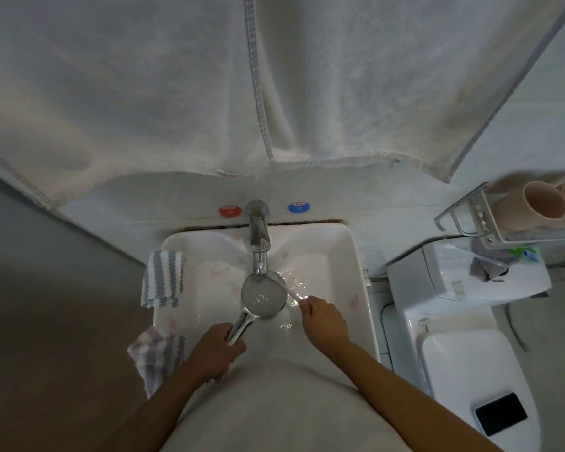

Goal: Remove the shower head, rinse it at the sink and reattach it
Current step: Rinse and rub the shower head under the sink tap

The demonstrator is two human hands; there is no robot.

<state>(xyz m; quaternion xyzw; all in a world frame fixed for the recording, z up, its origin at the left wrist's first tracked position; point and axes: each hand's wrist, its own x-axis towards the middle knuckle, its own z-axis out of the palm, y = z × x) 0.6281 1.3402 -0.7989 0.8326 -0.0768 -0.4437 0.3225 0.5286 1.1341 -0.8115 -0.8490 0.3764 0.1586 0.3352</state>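
A chrome shower head (264, 295) lies face up over the white sink (356, 256), right under the chrome tap (259, 243), and water splashes over its round face. My left hand (217, 349) grips its handle at the front of the basin. To the right of the head, my right hand (323, 321) pinches a thin white brush-like stick (292, 291). The stick's tip reaches the head's right rim.
A striped cloth (162, 278) hangs on the sink's left rim and another (157, 353) on the front left corner. White towels (242, 76) hang above. The toilet (463, 363) with a black phone (500, 413) stands at right, below a rack with cups (540, 203).
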